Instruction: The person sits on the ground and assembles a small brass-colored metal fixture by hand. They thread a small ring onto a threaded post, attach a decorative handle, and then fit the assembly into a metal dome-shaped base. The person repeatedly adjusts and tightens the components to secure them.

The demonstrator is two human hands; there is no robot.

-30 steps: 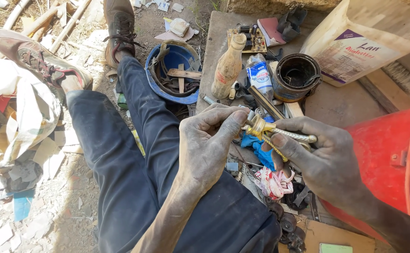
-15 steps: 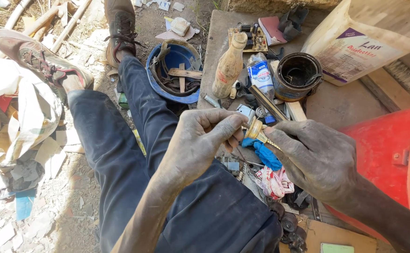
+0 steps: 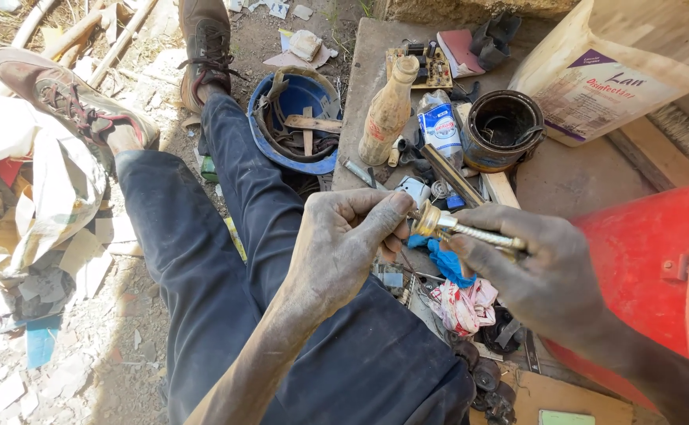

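Single head-worn camera, looking steeply down from the seated person's own eye level, close over left hand [image 3: 344, 252] and right hand [image 3: 545, 275] at centre frame, outstretched legs running far left, cluttered slab far right, red bucket [image 3: 659, 275] near right.

We sit outdoors in hard sunlight on bare dirt ground [image 3: 108, 354] littered with paper scraps and sticks [image 3: 84, 31]. A low concrete slab [image 3: 580, 181] serves as bench, sharp shadows across it; rough stone edge [image 3: 454, 9] behind.
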